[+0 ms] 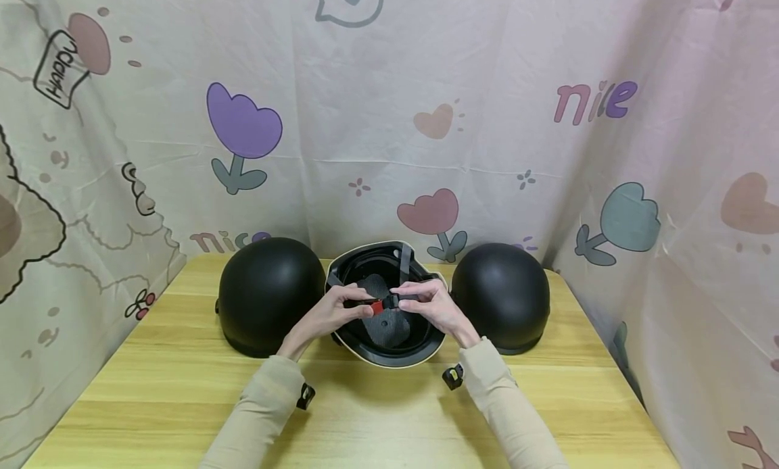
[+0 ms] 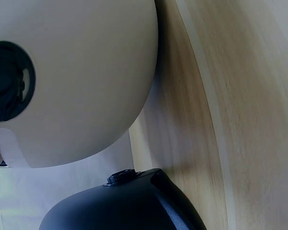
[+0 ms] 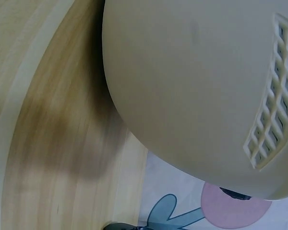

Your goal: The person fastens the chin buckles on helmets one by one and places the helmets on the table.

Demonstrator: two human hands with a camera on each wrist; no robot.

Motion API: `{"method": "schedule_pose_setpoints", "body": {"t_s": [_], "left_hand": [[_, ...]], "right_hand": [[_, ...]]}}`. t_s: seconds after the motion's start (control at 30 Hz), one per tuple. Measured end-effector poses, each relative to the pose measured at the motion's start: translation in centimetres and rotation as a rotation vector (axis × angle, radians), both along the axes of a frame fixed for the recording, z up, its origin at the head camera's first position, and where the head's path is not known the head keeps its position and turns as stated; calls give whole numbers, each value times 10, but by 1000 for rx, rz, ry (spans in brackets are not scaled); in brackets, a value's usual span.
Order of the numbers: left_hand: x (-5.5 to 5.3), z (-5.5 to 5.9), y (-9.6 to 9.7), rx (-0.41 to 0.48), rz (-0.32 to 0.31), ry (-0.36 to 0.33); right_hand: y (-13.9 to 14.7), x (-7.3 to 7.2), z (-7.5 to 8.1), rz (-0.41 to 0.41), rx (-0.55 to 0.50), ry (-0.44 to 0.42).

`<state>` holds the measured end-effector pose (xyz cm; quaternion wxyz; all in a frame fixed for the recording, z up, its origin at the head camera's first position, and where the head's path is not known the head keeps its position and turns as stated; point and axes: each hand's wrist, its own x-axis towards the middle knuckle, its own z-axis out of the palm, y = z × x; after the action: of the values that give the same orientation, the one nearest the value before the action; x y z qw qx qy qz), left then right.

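A beige helmet (image 1: 389,362) lies upturned in the middle of the table, its black padded inside showing in the head view. Over its opening, my left hand (image 1: 331,313) pinches the red end of the chin strap buckle (image 1: 377,307) between thumb and fingers. From the other side my right hand (image 1: 437,307) pinches the black part of the strap close by, so both hands almost meet. In the left wrist view the beige shell (image 2: 96,76) carries a round black knob (image 2: 9,81). A lattice vent (image 3: 273,100) marks the shell in the right wrist view.
Two black helmets flank the beige one: one at the left (image 1: 270,300), one at the right (image 1: 502,300). All three stand near the back of the wooden table (image 1: 365,422). A patterned cloth (image 1: 365,104) hangs behind and at both sides.
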<state>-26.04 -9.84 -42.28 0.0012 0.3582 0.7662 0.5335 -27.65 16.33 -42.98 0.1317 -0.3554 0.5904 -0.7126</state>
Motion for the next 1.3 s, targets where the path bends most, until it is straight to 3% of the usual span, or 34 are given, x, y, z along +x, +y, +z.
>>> {"method": "schedule_pose_setpoints", "body": {"t_s": [0.43,0.73,1.07,1.3], "left_hand": [[0,3,0,-17,-16,-11],[-2,2,-2,1,-68,7],[0,3,-5,18,-59,11],[-1,5,-4,4,-78,0]], "right_hand": [[2,-1,-3,24,-20,-6],[1,0,-3,58,-27,-33],[-3,0,-5,-34,55,108],[-1,-1,-6,72,-13,55]]}}
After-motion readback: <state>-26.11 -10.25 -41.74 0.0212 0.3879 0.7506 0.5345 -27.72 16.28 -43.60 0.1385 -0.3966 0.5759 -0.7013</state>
